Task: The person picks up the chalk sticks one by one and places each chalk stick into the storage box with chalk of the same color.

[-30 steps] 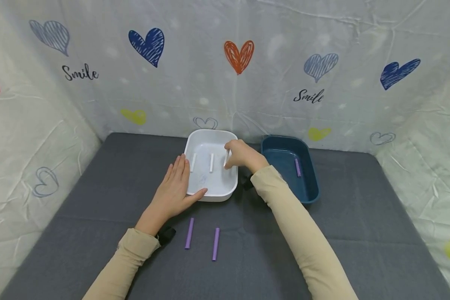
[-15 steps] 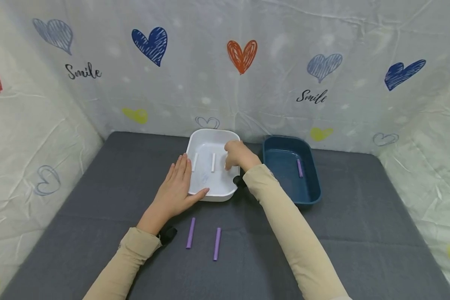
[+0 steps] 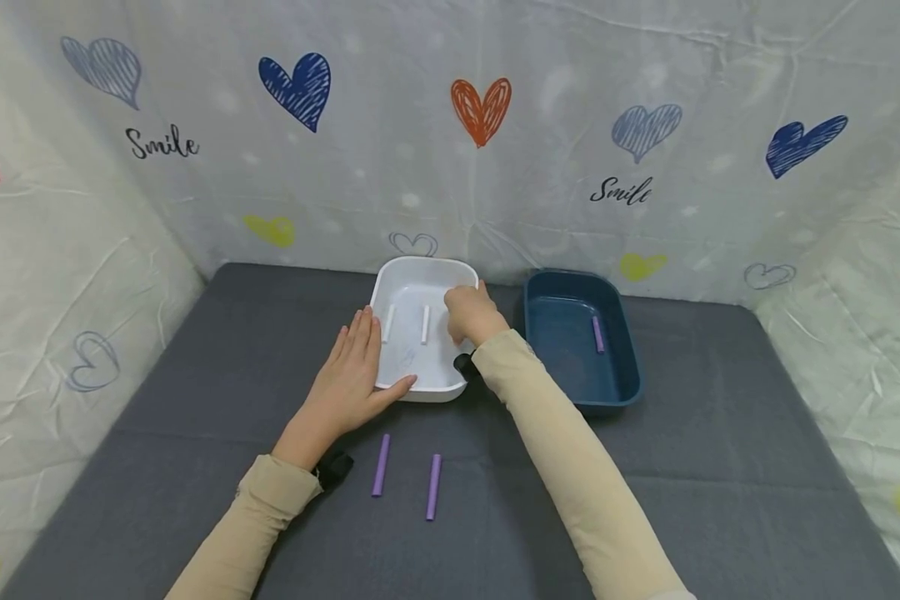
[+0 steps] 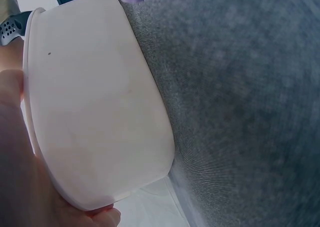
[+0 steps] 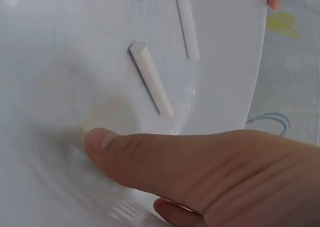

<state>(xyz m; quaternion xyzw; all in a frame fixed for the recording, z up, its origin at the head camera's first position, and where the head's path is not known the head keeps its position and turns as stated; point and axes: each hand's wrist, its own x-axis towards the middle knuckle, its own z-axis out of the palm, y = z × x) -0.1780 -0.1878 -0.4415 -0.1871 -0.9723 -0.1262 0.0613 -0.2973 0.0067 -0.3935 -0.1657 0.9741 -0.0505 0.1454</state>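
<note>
A white plastic tray [image 3: 408, 360] stands at the back of the table. My left hand [image 3: 342, 379] rests on its near left corner, fingers straight along the left side and thumb over the front rim. Two white chalk sticks lie inside, one in the middle [image 3: 424, 325], the other [image 3: 388, 323] by the left wall. My right hand [image 3: 471, 315] reaches into the tray's right side with bent fingers. In the right wrist view its thumb [image 5: 135, 154] lies low over the tray floor; I cannot tell whether a chalk stick is under it.
Two purple chalk sticks, a left one [image 3: 381, 465] and a right one [image 3: 433, 487], lie on the grey cloth in front of the tray. A dark blue tray [image 3: 581, 392] stands to the right, with one purple stick [image 3: 597, 333] inside. A printed curtain [image 3: 390, 167] hangs behind.
My right hand has turned and shifted slightly left within the white tray. The white chalk stick earlier seen between its thumb and fingers is now out of sight. The left hand has stayed put.
</note>
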